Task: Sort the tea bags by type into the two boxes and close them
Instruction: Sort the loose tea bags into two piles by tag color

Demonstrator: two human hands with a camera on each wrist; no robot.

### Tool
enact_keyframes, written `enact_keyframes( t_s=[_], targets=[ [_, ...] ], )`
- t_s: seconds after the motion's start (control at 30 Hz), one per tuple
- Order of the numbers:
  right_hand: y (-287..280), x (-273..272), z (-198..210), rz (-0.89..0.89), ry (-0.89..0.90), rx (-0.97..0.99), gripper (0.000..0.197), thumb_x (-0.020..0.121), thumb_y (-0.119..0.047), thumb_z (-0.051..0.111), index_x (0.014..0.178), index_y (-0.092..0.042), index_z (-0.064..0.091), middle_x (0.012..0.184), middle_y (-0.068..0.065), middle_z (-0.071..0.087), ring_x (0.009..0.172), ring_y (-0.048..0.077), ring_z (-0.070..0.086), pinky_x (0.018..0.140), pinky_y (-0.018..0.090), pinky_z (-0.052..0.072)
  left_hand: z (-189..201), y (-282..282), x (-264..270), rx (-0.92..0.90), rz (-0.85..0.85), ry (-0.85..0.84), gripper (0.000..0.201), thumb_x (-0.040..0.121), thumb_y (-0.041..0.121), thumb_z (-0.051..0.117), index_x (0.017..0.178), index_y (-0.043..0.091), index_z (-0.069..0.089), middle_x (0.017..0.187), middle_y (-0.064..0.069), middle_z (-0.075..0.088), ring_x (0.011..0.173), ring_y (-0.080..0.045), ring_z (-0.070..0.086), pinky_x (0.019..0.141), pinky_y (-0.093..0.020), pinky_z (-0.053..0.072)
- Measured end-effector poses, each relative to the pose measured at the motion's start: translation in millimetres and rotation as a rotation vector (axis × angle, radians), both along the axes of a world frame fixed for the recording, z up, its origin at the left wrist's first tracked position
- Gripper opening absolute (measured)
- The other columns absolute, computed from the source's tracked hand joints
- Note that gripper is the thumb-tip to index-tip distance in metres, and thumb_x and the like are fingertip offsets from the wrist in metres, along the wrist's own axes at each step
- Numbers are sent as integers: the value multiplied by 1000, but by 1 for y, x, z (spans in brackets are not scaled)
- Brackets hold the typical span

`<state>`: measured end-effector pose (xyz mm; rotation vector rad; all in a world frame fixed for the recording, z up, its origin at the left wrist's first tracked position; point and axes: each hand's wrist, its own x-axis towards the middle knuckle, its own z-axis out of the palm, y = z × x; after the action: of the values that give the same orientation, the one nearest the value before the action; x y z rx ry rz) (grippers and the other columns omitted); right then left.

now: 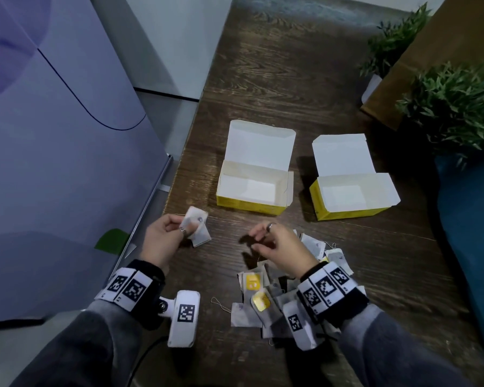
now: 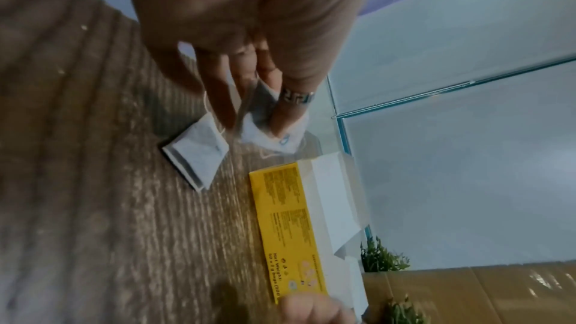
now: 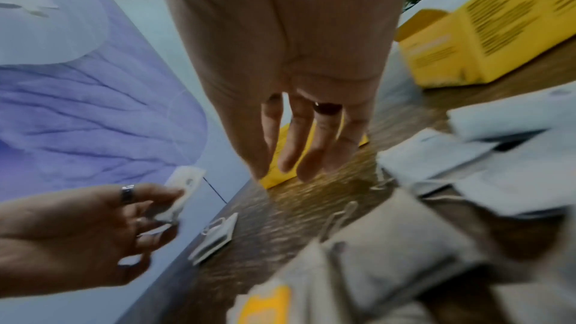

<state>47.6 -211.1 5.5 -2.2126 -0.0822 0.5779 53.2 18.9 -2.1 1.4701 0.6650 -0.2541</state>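
Observation:
Two yellow boxes stand open and empty on the wooden table, the left box (image 1: 250,203) and the right box (image 1: 347,212), lids folded back. My left hand (image 1: 189,229) pinches a white tea bag (image 1: 197,217) near the table's left edge, in front of the left box (image 2: 290,230). A second white tea bag (image 1: 203,238) lies flat on the table just under that hand (image 2: 249,117). My right hand (image 1: 256,241) hovers above the table with relaxed fingers (image 3: 307,154) and holds nothing. A pile of tea bags (image 1: 277,300), some with yellow tags, lies under my right wrist.
The table's left edge (image 1: 176,174) runs beside a purple panel (image 1: 53,135). Potted plants (image 1: 453,101) and a brown cardboard box (image 1: 436,51) crowd the back right. A dark blue cushion (image 1: 472,219) borders the right side. A loose string (image 1: 220,303) lies by the pile.

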Motion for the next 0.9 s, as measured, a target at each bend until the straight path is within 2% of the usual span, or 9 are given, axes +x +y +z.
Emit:
enact_keyframes(
  t_s=[0.03,0.1,0.17,0.23,0.33,0.57,0.67,0.77,0.9],
  targets=[
    [-7,-2,-3,36,63,-44,17,83,-13,66,94,-25,61,95,-2,60,86,12,59,81,24,49,-5,1,-1,31,24,-4,11,77,4,71,77,8,61,85,-19,66,73,-23,62,69,-31,51],
    [-14,-8,-7,158,164,-116,13,82,-22,69,93,-24,62,95,-2,61,86,11,59,75,18,48,-12,0,-4,46,49,12,12,75,10,74,78,6,64,80,-16,66,68,-22,59,67,-31,49],
    [-15,-14,-9,294,195,-189,25,77,-33,74,97,-22,63,97,-6,56,91,11,58,74,16,47,-23,-2,-6,77,44,55,18,73,15,76,84,4,67,71,-10,65,53,-12,55,55,-25,45],
    [-12,-17,-13,354,160,-254,39,70,-40,78,101,-24,62,100,-8,49,98,13,54,84,27,47,-31,-2,-8,113,38,80,20,75,15,74,88,2,67,64,-5,66,40,-3,53,43,-16,43],
    [-7,-21,-19,383,95,-316,45,65,-43,79,102,-26,61,103,-8,43,106,19,50,90,38,43,-39,0,-10,148,11,61,13,82,12,68,91,4,64,78,-9,69,49,-3,65,42,-12,48],
    [-1,-28,-19,460,1,-468,43,73,-44,72,102,-14,63,107,-1,41,113,21,42,89,35,29,-41,1,-8,361,-155,36,14,84,22,67,96,18,61,79,1,68,43,-8,64,38,-15,44],
    [-3,-28,-23,406,16,-354,32,71,-42,75,91,-19,65,89,-10,39,102,17,46,83,33,32,-39,2,-4,421,-202,0,22,78,26,72,97,20,62,78,-1,69,47,-16,60,48,-22,45],
    [-11,-28,-17,256,85,-129,19,74,-29,77,80,-19,63,73,-15,42,70,2,47,65,17,37,-38,1,-3,479,-243,-4,32,73,25,77,99,16,60,79,-2,66,64,-20,61,52,-20,49],
    [-29,-33,-4,31,67,91,19,74,-17,78,70,-17,59,71,-8,52,55,1,45,55,15,39,-31,-1,-3,701,-351,28,65,68,30,80,122,17,48,117,-10,48,101,-30,57,88,-37,45]
  ],
)
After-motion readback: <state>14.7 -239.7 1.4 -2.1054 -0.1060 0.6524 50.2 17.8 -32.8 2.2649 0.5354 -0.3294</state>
